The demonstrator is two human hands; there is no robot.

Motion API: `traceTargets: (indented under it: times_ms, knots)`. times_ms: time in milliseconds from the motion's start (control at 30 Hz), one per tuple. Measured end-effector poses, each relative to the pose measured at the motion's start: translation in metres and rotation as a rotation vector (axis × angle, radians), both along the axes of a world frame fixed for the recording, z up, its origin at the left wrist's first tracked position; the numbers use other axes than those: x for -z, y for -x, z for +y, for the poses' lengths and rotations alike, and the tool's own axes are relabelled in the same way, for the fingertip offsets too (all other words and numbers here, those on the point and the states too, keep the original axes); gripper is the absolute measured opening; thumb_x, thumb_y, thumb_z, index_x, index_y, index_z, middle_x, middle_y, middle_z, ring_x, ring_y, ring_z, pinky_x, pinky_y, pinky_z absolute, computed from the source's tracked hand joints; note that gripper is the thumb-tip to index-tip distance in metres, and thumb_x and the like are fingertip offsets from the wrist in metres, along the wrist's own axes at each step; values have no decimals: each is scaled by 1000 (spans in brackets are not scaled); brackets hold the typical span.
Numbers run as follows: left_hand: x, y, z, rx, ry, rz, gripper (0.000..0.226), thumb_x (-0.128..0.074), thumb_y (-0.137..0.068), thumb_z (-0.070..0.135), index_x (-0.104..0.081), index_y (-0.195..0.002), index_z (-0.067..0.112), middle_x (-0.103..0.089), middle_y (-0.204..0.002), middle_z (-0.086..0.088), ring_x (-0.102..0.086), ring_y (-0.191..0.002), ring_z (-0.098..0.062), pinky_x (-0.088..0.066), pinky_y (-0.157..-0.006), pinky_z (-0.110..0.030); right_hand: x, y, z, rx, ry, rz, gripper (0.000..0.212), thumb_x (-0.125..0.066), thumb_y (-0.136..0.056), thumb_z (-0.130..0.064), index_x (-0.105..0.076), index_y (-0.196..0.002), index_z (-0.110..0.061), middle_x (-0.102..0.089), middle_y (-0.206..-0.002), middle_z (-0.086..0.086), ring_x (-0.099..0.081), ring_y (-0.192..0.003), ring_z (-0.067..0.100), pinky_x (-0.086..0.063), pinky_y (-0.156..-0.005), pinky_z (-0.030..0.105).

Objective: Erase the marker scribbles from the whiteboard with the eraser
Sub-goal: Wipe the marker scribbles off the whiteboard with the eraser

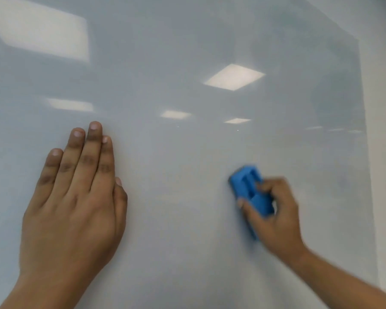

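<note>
A glossy whiteboard [183,152] fills almost the whole view, and I see no marker scribbles on the part that shows. My left hand [76,197] lies flat against the board at the lower left, fingers together and pointing up, holding nothing. At the lower right, my right hand [276,212] grips a blue eraser [250,190] and presses it against the board. The eraser and that hand are blurred by motion. Fingers cover the eraser's lower end.
The board's right edge [363,152] runs top to bottom, with a pale wall strip [383,175] beyond it. Reflections of ceiling lights [234,76] show on the board surface.
</note>
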State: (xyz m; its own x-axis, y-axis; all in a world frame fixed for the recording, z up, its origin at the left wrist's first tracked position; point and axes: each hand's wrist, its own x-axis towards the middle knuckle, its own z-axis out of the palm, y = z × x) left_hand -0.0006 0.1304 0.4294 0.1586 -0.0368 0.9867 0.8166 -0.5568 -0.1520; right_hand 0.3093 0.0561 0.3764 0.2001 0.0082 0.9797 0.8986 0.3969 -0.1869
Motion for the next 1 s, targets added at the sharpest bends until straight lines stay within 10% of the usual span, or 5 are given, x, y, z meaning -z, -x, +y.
traceTargets:
  times_ms: [167, 400, 600, 733, 1000]
  knots:
    - [0, -1, 8, 19, -14, 13, 58, -26, -102, 22, -27, -155, -2, -19, -166, -17, -11, -156, -30, -16, -125, -55, 31, -17, -18, 75, 185, -454, 33, -72, -82, -47, -60, -102, -23, -57, -116, -8, -59, -102, 17, -46, -90, 26]
    - [-1, -1, 10, 33, -43, 14, 58, -29, -101, 20, -27, -154, -2, -20, -166, -18, -14, -155, -31, -15, -125, -54, 6, -74, -11, 188, -26, 349, 52, -74, -71, -65, -58, -100, -24, -61, -105, -4, -61, -95, 25, -55, -83, 41]
    - [0, -3, 18, 51, -99, -8, 57, -29, -101, 19, -28, -155, -2, -21, -166, -17, -16, -155, -32, -21, -122, -60, 73, 36, 5, 134, 9, -411, 16, -56, -95, -51, -67, -91, -40, -64, -100, -22, -61, -82, -5, -46, -78, 10]
    - [1, -4, 27, 58, -142, 10, 59, -28, -101, 18, -23, -156, -2, -19, -166, -18, -14, -155, -35, -30, -114, -69, -19, 17, -2, 110, 87, -773, 29, -60, -94, -45, -68, -113, -25, -67, -123, -1, -66, -98, 18, -50, -87, 29]
    - [-1, -4, 30, 24, -173, -10, 59, -27, -100, 21, -26, -156, 1, -23, -166, -16, -17, -155, -32, -31, -114, -67, -173, 2, 6, 136, -136, 196, 38, -80, -79, -40, -66, -109, -21, -66, -109, -6, -62, -101, 17, -51, -92, 36]
